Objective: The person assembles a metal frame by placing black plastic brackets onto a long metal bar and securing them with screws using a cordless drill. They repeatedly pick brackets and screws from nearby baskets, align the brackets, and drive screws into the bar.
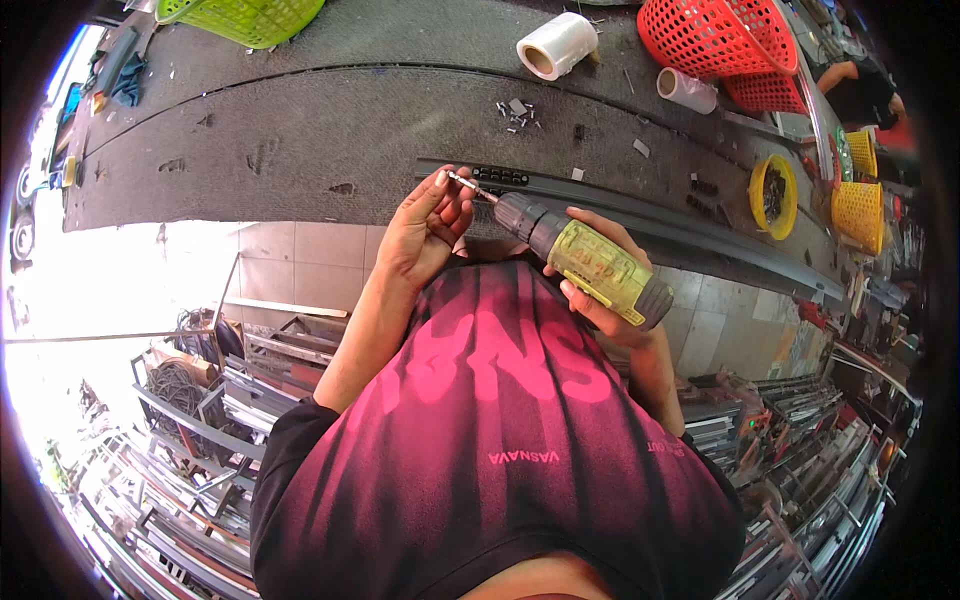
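My right hand (610, 300) is wrapped round a cordless drill (600, 265) with a worn yellow-green body and a black chuck. The drill lies tilted, its nose toward my left hand. From the chuck sticks a thin bit (487, 195), with a small silver piece (462, 181) in line at its tip; whether that is a screw or part of the bit I cannot tell. The thumb and fingertips of my left hand (430, 225) pinch its far end. Just beyond, a long dark metal bar (620, 215) lies along the bench edge, a row of black pieces (500, 176) beside it.
The dark bench (300, 130) holds loose screws (518, 115), plastic film rolls (558, 48), a yellow basket (775, 197) with small parts, a red basket (715, 40) and a green one (245, 20). Metal racks (190, 420) stand behind me. Another person (865, 95) is at the far right.
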Motion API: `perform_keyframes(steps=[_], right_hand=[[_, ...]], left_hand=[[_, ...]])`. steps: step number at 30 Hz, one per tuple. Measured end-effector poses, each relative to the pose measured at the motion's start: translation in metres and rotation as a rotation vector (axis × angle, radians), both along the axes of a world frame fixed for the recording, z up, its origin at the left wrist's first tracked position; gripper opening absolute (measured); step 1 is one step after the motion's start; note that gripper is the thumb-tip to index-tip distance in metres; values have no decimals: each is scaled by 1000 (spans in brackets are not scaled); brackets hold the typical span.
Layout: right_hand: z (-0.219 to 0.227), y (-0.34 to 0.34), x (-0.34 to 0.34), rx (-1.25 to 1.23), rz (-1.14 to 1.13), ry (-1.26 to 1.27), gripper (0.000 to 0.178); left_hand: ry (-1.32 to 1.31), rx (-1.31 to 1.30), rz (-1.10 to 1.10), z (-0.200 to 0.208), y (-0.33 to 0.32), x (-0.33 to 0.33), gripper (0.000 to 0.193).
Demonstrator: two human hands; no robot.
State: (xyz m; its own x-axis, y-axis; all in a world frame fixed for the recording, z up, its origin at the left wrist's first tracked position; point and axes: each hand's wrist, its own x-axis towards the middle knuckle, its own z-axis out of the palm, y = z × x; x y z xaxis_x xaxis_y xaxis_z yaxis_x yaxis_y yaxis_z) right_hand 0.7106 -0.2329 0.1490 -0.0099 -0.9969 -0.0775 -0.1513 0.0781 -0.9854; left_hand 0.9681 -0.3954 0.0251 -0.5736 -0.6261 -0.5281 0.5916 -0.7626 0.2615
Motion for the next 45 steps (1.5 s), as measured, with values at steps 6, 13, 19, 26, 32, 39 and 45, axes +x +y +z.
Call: perform_keyframes(steps=[6, 13, 19, 26, 32, 39, 45], right_hand=[[7, 3, -11, 73, -32, -23, 74], [39, 8, -24, 217, 79, 214, 82], [64, -9, -12, 263, 121, 287, 80], [57, -36, 4, 198, 49, 214, 75], [64, -52, 0, 380, 26, 120, 72], [79, -94, -18, 493, 174, 161, 70], [83, -134, -22, 344, 458, 317, 70]], left_hand=[[-38, -16, -151, -7, -1, 1, 25], [-112, 107, -339, -8, 16, -6, 30], [-128, 177, -336, -11, 16, -13, 29], [-10, 202, -218, -19, 20, -17, 31], [23, 282, -156, -20, 22, -18, 30], [11, 307, -121, -28, 29, -20, 36], [-29, 172, -218, -30, 30, -17, 38]])
